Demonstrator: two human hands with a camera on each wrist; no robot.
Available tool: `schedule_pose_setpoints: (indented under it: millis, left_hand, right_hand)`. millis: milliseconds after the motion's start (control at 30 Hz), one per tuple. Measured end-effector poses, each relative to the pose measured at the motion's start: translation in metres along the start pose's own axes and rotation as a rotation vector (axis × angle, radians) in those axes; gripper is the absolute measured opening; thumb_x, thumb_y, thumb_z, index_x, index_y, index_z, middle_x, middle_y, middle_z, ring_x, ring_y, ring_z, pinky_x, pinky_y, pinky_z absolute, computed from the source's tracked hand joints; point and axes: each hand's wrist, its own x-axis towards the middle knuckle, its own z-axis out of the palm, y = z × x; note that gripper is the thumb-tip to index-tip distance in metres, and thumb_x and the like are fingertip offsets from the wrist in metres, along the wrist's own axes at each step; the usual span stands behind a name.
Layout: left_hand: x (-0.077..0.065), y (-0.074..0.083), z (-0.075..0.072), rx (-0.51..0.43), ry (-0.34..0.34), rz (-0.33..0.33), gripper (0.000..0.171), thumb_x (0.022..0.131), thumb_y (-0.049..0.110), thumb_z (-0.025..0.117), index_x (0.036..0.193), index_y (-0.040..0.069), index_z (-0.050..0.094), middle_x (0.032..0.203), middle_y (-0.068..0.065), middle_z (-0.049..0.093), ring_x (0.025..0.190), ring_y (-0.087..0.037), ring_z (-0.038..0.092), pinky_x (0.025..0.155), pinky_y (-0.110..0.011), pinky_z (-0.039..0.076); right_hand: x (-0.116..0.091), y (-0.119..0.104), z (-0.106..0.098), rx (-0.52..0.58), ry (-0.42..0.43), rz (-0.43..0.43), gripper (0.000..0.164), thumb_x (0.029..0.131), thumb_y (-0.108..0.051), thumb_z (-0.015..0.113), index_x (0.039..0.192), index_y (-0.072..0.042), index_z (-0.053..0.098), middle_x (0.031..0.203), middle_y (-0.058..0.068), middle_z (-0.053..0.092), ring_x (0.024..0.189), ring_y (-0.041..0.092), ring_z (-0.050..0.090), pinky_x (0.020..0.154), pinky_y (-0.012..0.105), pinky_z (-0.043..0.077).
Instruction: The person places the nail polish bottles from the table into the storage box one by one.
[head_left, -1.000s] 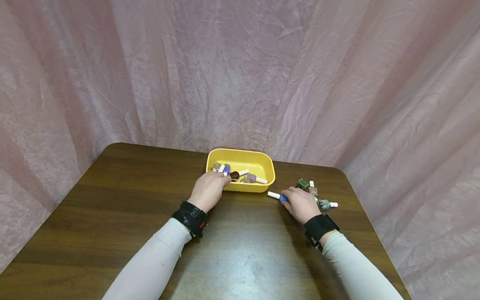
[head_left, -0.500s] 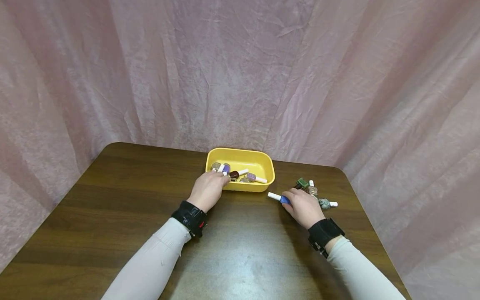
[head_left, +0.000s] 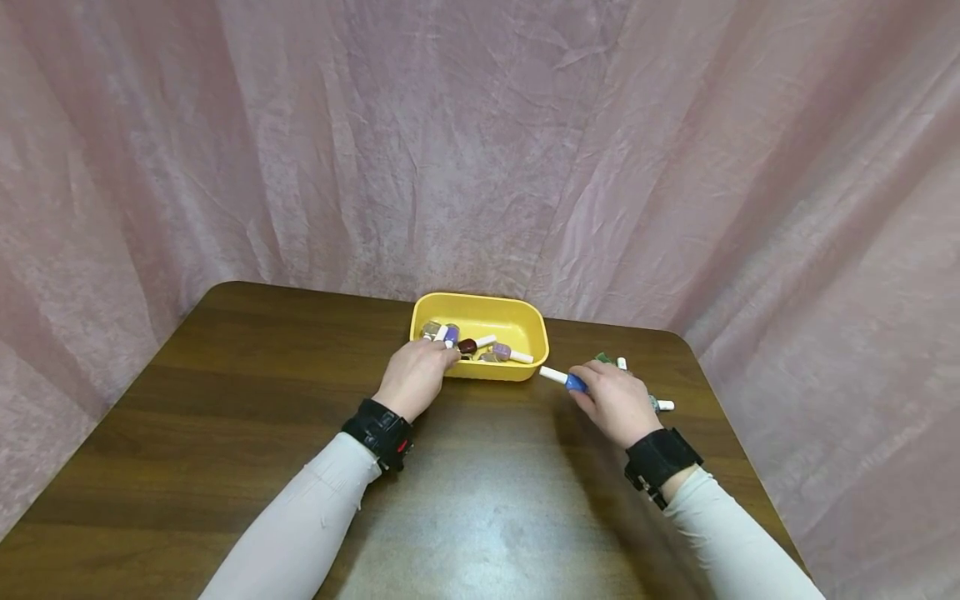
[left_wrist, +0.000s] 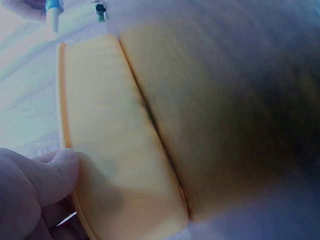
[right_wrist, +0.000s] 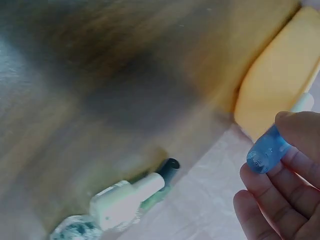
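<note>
The left hand [head_left: 415,379] grips a yellow tub [head_left: 498,312] by its near rim, thumb outside, fingers over the edge. Just past those fingers, inside the tub, lie a purple bottle [head_left: 452,335], a dark red bottle [head_left: 467,346] and a lilac bottle [head_left: 501,352]. A blue bottle [head_left: 576,383] is pinched between thumb and fingers of the right hand [head_left: 617,407], cap pointing left. Beyond that hand sits a partly hidden green bottle [head_left: 603,357]; right of it, a white-capped bottle [head_left: 664,406].

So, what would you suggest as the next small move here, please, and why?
I'd probably carry the blue bottle leftward, over the yellow tray: the right-hand grip holds it just to the tray's right, the left-hand grip holds the tray, and other bottles already lie inside.
</note>
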Motion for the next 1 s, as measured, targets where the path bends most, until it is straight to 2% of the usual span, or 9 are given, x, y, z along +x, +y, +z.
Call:
schedule_pose_setpoints:
  millis: [400,633,1000]
  left_hand:
    - [0.001,0.0,0.0,-0.005,0.003,0.004,0.009,0.105,0.015,0.075,0.106,0.012,0.084,0.095,-0.008,0.079,0.086,-0.03,0.073,0.077,-0.044,0.06]
    - [0.0,0.001,-0.001,-0.018,0.011,0.002,0.008,0.105,0.015,0.075,0.104,0.012,0.083,0.094,-0.008,0.079,0.084,-0.031,0.072,0.075,-0.045,0.059]
    - [-0.001,0.0,0.0,-0.008,0.014,0.01,0.008,0.105,0.014,0.076,0.104,0.013,0.084,0.093,-0.007,0.079,0.084,-0.03,0.072,0.076,-0.044,0.06]
  right_hand:
    - [0.027,-0.014,-0.009,0.024,0.016,-0.004,0.028,0.099,-0.02,0.086,0.123,-0.007,0.079,0.115,0.009,0.077,0.103,0.031,0.074,0.076,0.052,0.063]
    - [0.042,-0.021,-0.006,0.037,0.015,-0.029,0.026,0.099,-0.019,0.085,0.121,-0.007,0.079,0.115,0.008,0.078,0.103,0.029,0.074,0.084,0.049,0.063]
    - [0.065,-0.03,-0.001,0.009,0.024,-0.05,0.023,0.099,-0.017,0.084,0.119,-0.006,0.079,0.113,0.009,0.077,0.1,0.029,0.074,0.082,0.048,0.063]
